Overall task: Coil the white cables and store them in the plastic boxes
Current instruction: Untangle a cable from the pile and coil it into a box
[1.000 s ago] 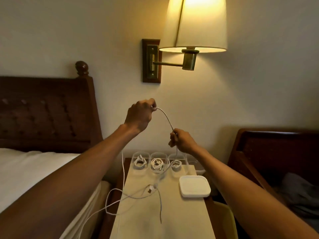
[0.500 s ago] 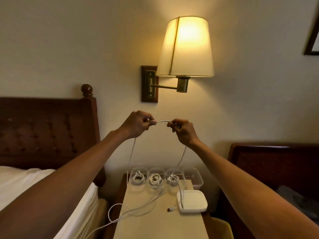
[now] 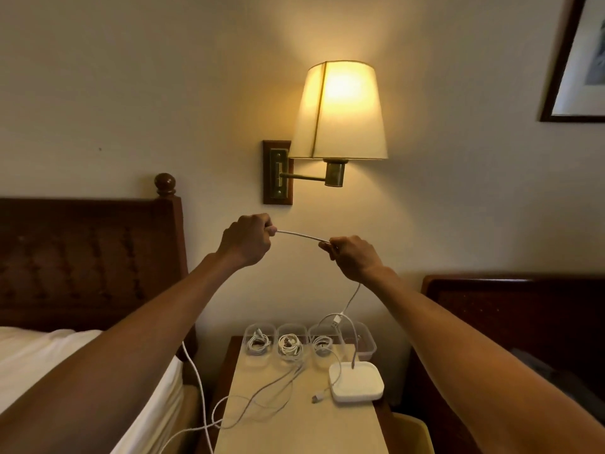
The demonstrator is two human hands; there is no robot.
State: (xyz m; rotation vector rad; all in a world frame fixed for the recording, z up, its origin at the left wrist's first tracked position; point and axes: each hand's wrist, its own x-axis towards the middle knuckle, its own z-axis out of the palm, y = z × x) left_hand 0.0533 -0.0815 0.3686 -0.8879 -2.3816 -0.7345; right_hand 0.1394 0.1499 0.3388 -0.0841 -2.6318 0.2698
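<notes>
A white cable (image 3: 299, 236) stretches nearly taut between my two hands, held up in front of the wall. My left hand (image 3: 246, 239) grips one stretch of it, my right hand (image 3: 352, 257) pinches the other. From my right hand the cable hangs down to a plug (image 3: 337, 320) above the boxes. Another length drops behind my left forearm and trails over the nightstand (image 3: 294, 427). Three clear plastic boxes (image 3: 289, 345) at the back of the nightstand each hold a coiled white cable. A fourth box (image 3: 366, 344) stands at their right.
A white lid (image 3: 356, 381) lies on the nightstand, with a loose plug (image 3: 317, 397) beside it. A lit wall lamp (image 3: 339, 109) hangs just above my hands. A bed (image 3: 49, 362) with a dark headboard is on the left, dark wooden furniture (image 3: 523, 322) on the right.
My hands rose and came level, then spread apart, pulling the cable between them nearly straight. The camera tilted upward. The free plug lifted off the nightstand and now dangles below my right hand.
</notes>
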